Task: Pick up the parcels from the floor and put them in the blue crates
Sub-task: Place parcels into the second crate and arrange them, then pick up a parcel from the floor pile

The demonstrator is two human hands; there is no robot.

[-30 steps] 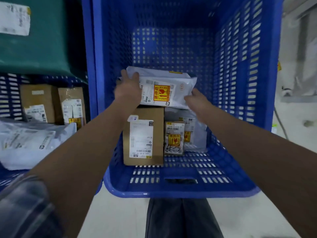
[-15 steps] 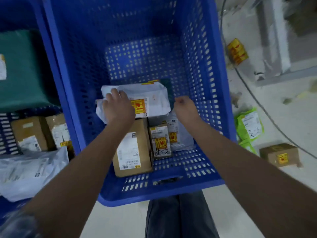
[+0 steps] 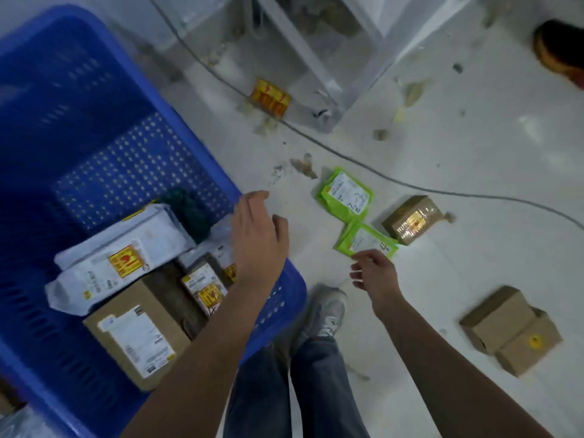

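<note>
Right hand (image 3: pixel 374 273), fingers loosely spread and holding nothing, reaches down toward the nearer green mailer (image 3: pixel 363 240) on the floor (image 3: pixel 458 263); left hand (image 3: pixel 257 235), open and empty, hangs over the rim of the blue crate (image 3: pixel 278 298). Stowed in the crate: a white mailer (image 3: pixel 120 260) and a large cardboard box (image 3: pixel 136 336), among others. Remaining on the floor: a second green mailer (image 3: pixel 346 194), a small taped box (image 3: pixel 410 219), a pair of brown boxes (image 3: pixel 510 330) and a yellow-red packet (image 3: pixel 268 98). Judged partly complete.

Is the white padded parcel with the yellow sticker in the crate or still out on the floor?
In: the white parcel lies inside the blue crate, atop a brown box.
</note>
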